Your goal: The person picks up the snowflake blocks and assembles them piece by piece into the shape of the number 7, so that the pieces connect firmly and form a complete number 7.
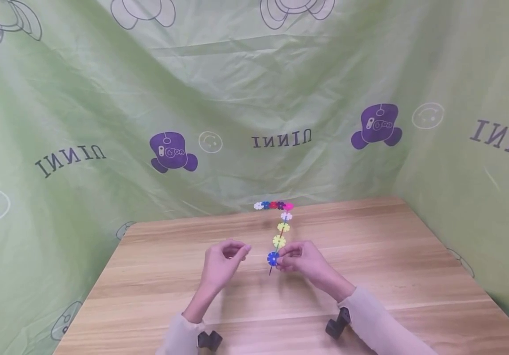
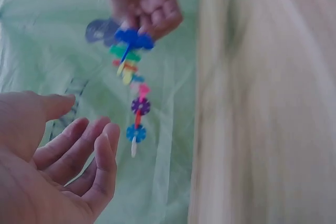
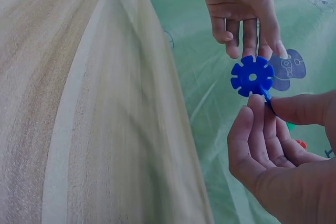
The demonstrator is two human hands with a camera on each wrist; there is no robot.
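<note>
A chain of interlocking plastic snowflake discs in several colours is held up over the table by my right hand. Thumb and fingertips pinch it at its near end, by a blue disc. In the right wrist view, a flat-facing blue disc slots into another blue disc seen edge-on between the fingers. The far part bends left, ending in a white disc. My left hand, its fingers loosely bent, hovers left of the chain and holds nothing; in the left wrist view a gap separates it from the discs.
Beneath both hands lies a wood-grain table. A green printed cloth hangs behind it and along its sides. Each wrist wears a small black device, such as the right one.
</note>
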